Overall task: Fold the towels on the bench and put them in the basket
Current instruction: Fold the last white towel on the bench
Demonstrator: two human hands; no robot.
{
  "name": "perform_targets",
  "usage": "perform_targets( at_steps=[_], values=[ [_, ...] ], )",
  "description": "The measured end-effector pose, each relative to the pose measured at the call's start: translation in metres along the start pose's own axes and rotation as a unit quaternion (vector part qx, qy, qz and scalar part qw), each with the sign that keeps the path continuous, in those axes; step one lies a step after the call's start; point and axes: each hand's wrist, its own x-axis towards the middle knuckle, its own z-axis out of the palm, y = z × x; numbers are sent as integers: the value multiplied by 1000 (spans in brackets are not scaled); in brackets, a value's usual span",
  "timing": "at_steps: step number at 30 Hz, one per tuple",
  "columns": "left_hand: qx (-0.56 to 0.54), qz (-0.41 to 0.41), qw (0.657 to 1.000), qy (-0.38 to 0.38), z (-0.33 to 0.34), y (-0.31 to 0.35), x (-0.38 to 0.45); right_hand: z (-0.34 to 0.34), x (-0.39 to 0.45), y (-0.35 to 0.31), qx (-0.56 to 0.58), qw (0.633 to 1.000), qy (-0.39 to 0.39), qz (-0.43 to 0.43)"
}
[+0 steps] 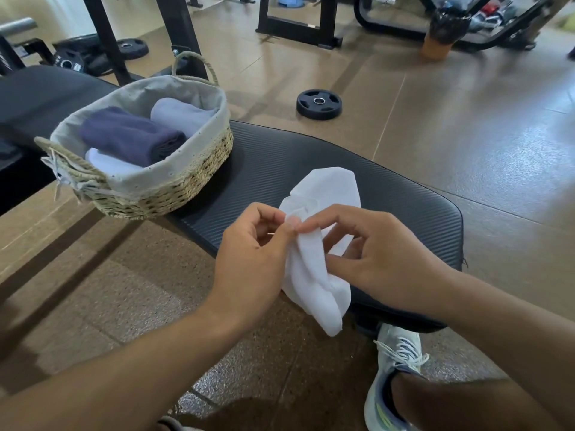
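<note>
Both hands pinch a white towel (314, 269) at the bench's (389, 213) near edge. The left hand (252, 262) and right hand (376, 253) meet thumb to forefinger on one bunched corner, other fingers loosely curled. The towel lies lengthwise from the bench pad toward the person, its lower end hanging over the edge. Farther left, the basket (174, 188) on the bench holds rolled towels.

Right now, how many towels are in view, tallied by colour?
White: 2, one held by left hand and right hand over the bench, white towel; one in the basket, white folded towel
Navy towel: 1
Light blue towel: 1
Total: 4
</note>
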Motion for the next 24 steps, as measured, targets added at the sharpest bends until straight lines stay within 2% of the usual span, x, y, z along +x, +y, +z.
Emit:
perform_targets(
  at_steps=[2,9,14,24],
  values=[
    [-1,-4,1000,-5,0,-2,0,2,0,1,-63,997,25,-31],
    [-28,-15,999,-10,0,4,-2,-1,1,-4,-174,975,116,-70],
    [-22,-9,1000,-13,0,6,-5,0,-1,-6,-117,991,72,-11],
    [-39,-11,998,-44,0,2,-15,1,4,-6,61,993,82,63]
  ],
)
